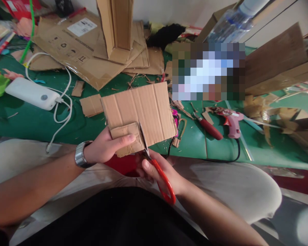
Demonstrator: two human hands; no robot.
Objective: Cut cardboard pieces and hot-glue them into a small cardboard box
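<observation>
My left hand (113, 143) grips the near left edge of a rectangular cardboard sheet (149, 109), with the thumb pressing a smaller cardboard piece (125, 130) flat on top of it. In my right hand (156, 171) is a pair of scissors (161, 177) with red handles. Their upper blade lies over the sheet, along the right edge of the small piece, pointing away from me. The lower blade is hidden, and so are most of my right fingers.
On the green table (89, 126) lie a white power bank (32, 94) with its cable, a red-handled tool (210, 128), a pink glue gun (232, 124) and cardboard scraps. Large cardboard sheets (92, 61), a cardboard column (120, 30) and a plastic bottle (231, 25) stand farther back.
</observation>
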